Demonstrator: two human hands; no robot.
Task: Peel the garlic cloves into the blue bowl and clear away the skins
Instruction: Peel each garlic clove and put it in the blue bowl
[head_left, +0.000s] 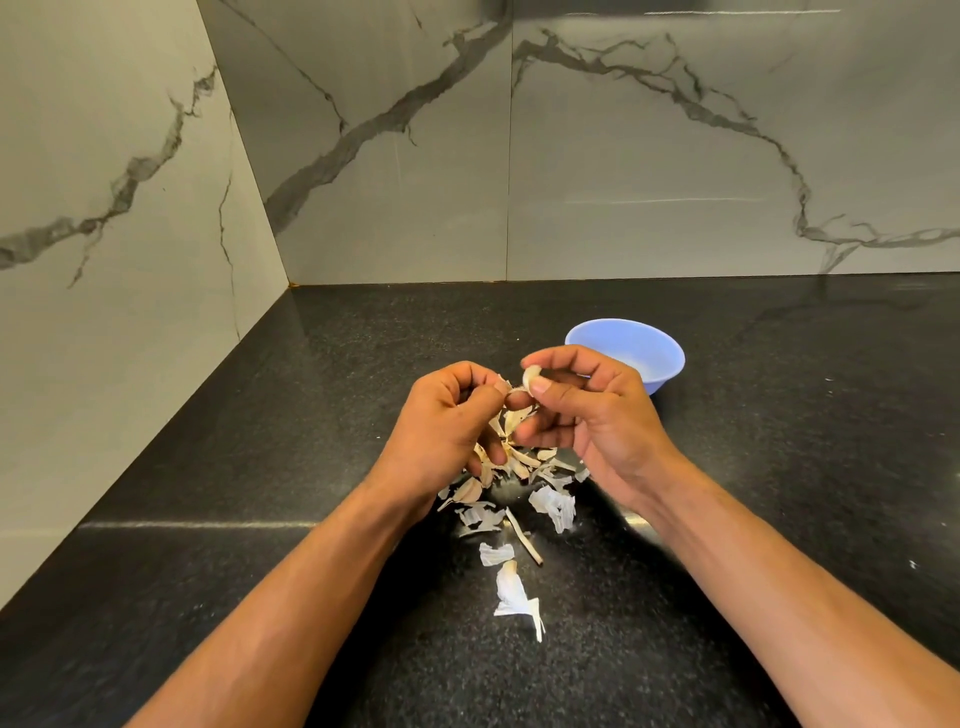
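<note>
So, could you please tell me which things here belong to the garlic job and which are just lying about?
Job: garlic clove pinched in right hand; left hand; blue bowl; skins on the counter.
Lying about: nothing else on the black counter.

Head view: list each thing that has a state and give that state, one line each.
garlic clove: pinched in the right hand's fingertips, held above the counter.
right hand: curled, gripping the clove.
left hand: curled, fingertips pinching at the clove's skin.
blue bowl: upright on the counter, contents hidden behind the hand.
garlic skins: loose, scattered on the counter below the hands.
</note>
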